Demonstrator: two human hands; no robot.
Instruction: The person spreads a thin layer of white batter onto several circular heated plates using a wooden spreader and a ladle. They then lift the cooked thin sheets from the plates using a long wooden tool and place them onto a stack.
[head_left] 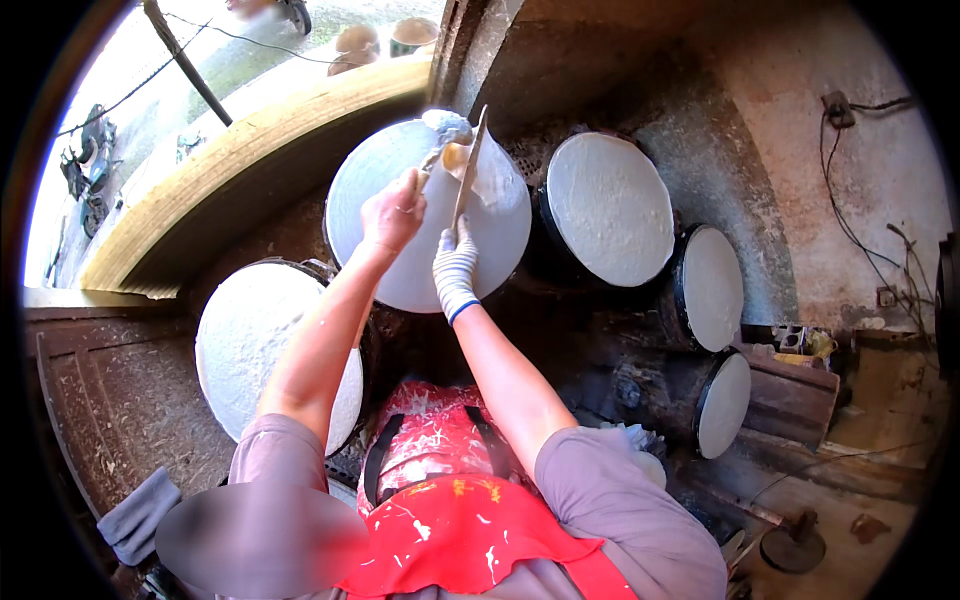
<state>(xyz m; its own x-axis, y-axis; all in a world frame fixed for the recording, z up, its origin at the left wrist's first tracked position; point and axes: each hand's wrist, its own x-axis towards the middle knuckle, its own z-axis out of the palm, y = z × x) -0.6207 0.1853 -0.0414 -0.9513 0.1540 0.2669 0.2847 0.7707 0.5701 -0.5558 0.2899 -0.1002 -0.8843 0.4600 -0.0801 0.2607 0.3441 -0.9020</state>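
A large round white disc (365,175) faces me at the centre, its surface coated white. My bare left hand (393,212) is closed round a short light-coloured handle (423,180), whose far end is smeared white over the disc. My right hand (456,265), in a white knitted glove with a blue cuff, grips a long, thin flat blade (470,165) that points away from me. White paste (447,126) is heaped at the disc's far edge, beside the blade. Close by, an orange-brown patch (456,160) shows; I cannot tell what it is.
More white-faced round pieces stand around: one at left (250,340), one at right (610,205), and smaller ones (712,290) beyond. A curved pale ledge (260,140) borders the far left. A grey cloth (140,515) lies at lower left. Cables (830,180) hang on the right wall.
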